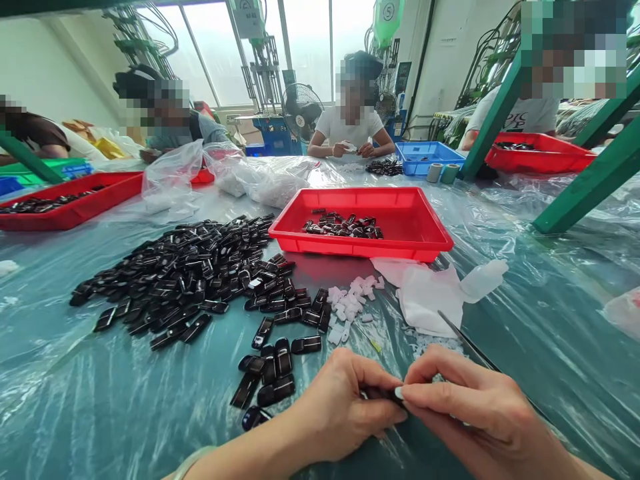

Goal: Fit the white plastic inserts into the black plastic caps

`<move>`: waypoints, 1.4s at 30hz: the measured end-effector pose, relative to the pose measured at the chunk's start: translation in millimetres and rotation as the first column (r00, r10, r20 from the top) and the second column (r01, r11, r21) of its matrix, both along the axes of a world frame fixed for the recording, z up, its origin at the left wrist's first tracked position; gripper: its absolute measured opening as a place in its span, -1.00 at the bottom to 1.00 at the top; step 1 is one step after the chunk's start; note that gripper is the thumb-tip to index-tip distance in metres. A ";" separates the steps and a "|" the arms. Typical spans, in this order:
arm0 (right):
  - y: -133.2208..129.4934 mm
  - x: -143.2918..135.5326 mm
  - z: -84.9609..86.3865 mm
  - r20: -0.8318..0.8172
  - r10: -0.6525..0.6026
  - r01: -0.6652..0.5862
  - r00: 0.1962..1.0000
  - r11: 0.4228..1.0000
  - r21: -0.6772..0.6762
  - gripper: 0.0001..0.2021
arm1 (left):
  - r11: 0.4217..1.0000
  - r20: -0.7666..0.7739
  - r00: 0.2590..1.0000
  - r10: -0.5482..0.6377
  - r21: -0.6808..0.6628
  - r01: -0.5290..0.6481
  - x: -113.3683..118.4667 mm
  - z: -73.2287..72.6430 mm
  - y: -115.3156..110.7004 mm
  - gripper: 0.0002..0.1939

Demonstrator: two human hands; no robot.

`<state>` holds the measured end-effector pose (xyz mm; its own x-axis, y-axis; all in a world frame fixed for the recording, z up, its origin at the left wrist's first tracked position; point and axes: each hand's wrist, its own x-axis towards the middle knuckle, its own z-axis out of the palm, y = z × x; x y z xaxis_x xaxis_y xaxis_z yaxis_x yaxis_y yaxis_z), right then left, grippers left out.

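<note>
Near the bottom centre, my left hand (350, 403) is closed round a small black piece (376, 393), mostly hidden by the fingers. Meeting it from the right, my right hand (470, 407) pinches a small white piece (399, 393) against the black piece's end. Tweezers (467, 341) slant up from behind my right hand. Beyond my left hand lie loose black pieces (269, 363) and a small pile of white pieces (353, 300). A large heap of black pieces (185, 273) spreads out to the left.
A red tray (360, 249) with black pieces stands ahead, and crumpled white sheets (431, 300) lie at its front right. Another red tray (75, 212) is at far left. A blue tray (430, 163) sits near a person across the table. Green posts (590, 180) rise at right.
</note>
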<state>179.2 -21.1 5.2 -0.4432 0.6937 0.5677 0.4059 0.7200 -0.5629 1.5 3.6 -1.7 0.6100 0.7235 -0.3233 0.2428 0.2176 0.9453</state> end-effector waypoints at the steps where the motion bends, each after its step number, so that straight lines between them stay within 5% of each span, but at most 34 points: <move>1: -0.2 1.3 -1.3 0.011 0.005 -0.005 1.000 1.000 0.014 -0.76 | 1.000 0.003 1.000 0.004 -0.007 -0.004 0.0 -0.4 0.0 -0.79; 12: -1.8 6.5 -13.8 -0.005 0.093 -0.093 0.996 0.995 -0.026 -0.63 | 0.999 0.021 1.000 0.017 -0.029 -0.016 0.2 -2.9 1.2 -0.80; 24: -3.4 -3.6 -3.4 0.107 0.023 -0.041 0.994 0.985 0.165 -0.74 | 1.000 0.020 1.000 0.007 -0.017 -0.006 0.9 0.4 0.1 -0.79; 31: 5.5 13.1 6.9 0.083 -0.054 0.064 0.995 0.991 -0.114 -0.83 | 0.986 -0.003 0.997 0.079 -0.144 -0.079 3.5 -1.3 3.8 -0.82; 34: 12.4 21.8 5.2 0.149 -0.140 0.157 0.979 0.982 -0.106 -0.87 | 0.980 -0.006 0.996 0.093 -0.176 -0.093 3.9 -1.4 4.0 -0.83; 42: 15.0 20.4 -5.8 0.426 -0.115 0.189 0.897 0.973 -0.133 -0.79 | 0.978 -0.009 0.996 0.087 -0.190 -0.087 4.2 2.8 3.6 -0.87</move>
